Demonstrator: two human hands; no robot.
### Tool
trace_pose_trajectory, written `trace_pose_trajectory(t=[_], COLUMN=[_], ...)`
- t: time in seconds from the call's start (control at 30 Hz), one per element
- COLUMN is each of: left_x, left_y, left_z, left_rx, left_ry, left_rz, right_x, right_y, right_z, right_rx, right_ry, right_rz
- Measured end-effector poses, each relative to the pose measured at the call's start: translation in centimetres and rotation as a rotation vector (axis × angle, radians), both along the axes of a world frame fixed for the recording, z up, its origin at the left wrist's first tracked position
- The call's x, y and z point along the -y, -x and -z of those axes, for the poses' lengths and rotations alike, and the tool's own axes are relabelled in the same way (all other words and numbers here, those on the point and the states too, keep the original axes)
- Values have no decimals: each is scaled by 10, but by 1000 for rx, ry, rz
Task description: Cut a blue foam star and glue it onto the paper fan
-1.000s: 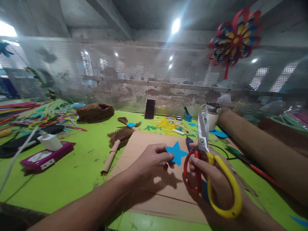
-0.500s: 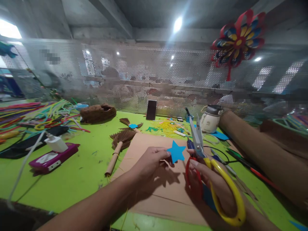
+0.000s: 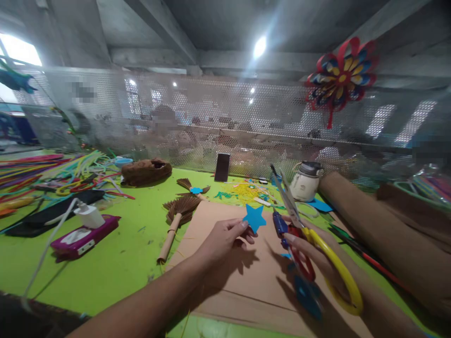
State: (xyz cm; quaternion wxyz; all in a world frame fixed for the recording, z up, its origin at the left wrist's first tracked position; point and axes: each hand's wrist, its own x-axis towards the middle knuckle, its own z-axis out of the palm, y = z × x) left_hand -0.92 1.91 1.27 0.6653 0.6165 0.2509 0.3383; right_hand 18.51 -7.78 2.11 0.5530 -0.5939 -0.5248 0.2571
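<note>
My left hand (image 3: 229,234) pinches a blue paper star (image 3: 254,218) by its lower left point, above a stack of brown paper sheets (image 3: 211,216). My right hand (image 3: 317,249) is wrapped round a pair of scissors (image 3: 291,206) with yellow and red handles. The blades point up and to the left and stand a little apart, with nothing seen between them. Under my right hand is a blurred blue paper scrap (image 3: 308,295). A blue-handled tool (image 3: 279,224) shows just left of the right fingers, partly covered.
Brown pleated paper pieces (image 3: 181,209) lie left of the sheets. A purple power strip (image 3: 84,239) with a white plug stands farther left. Behind are yellow scraps (image 3: 243,192), a phone (image 3: 222,167) and a white jar (image 3: 305,182). A brown roll (image 3: 366,220) lies at right.
The scissors have tipped to the left and their red handle has shifted right. The blue scrap below my right hand now shows more fully. My left hand still keeps the star.
</note>
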Motion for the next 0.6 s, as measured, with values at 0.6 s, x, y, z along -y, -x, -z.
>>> trace_pose_trajectory(t=[0.6], left_x=[-4], left_y=[-1], left_z=[6], left_rx=[188], left_ry=[135], left_rz=[-225], right_x=[-32], right_y=[-40], right_z=[8], right_rx=[583], right_ry=[143], right_rz=[308])
